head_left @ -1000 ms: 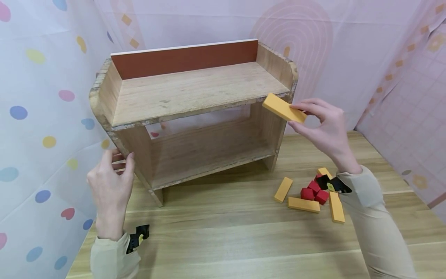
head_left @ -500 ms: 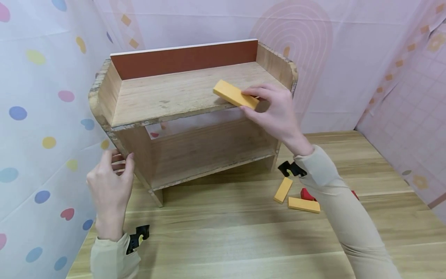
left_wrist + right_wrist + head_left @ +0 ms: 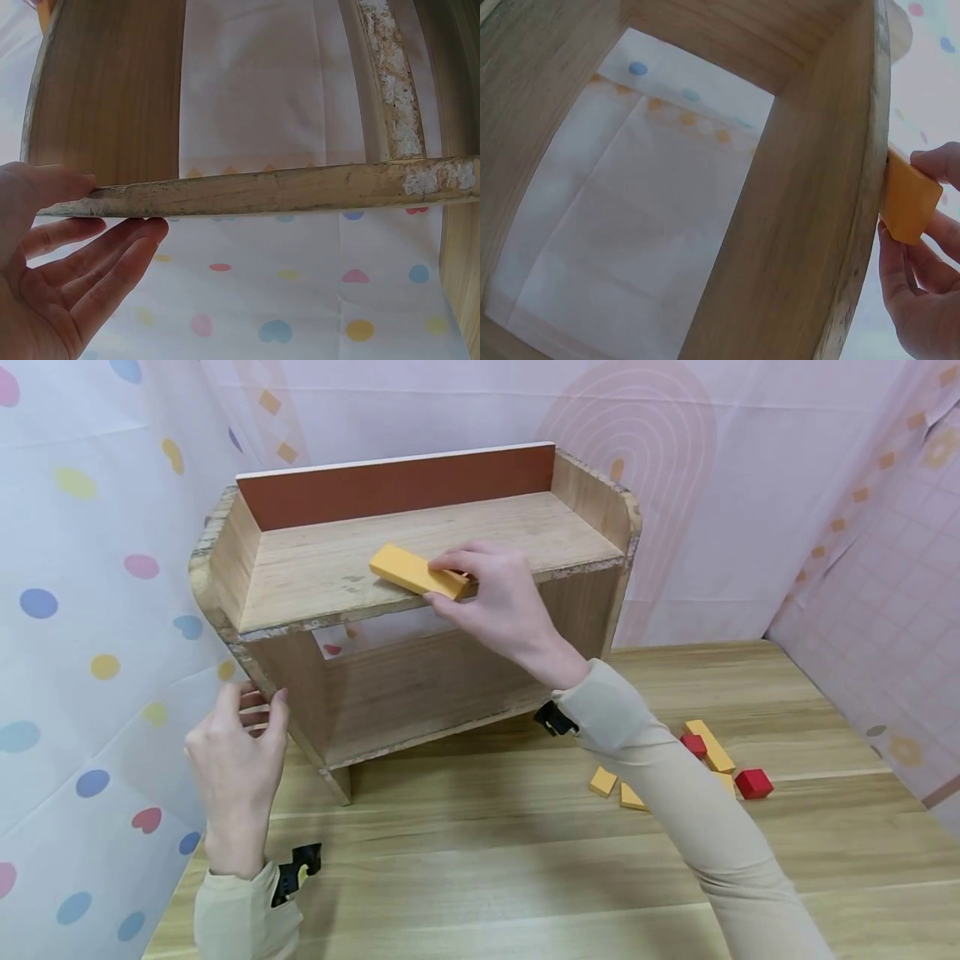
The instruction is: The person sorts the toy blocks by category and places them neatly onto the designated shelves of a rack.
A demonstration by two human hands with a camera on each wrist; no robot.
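A small wooden shelf (image 3: 420, 531) stands on the table, with a reddish-brown back strip along its upper board. My left hand (image 3: 242, 768) grips the front edge of its left side panel; in the left wrist view the thumb lies on one face of that panel (image 3: 262, 186) and the fingers on the other. Between thumb and fingers, my right hand (image 3: 502, 606) pinches one end of a long yellow block (image 3: 408, 570). The block is at the front of the upper board, slightly tilted. Whether it touches the board, I cannot tell.
On the table right of the shelf lie several yellow blocks (image 3: 708, 747) and red cubes (image 3: 753, 783), partly hidden by my right sleeve (image 3: 675, 793). A patterned cloth (image 3: 97, 610) hangs at the left and behind. The shelf's lower board (image 3: 427, 693) is below my right hand.
My right hand has carried the yellow block leftward from beside the shelf's right end to over the middle of the upper board. The left hand has stayed on the side panel.
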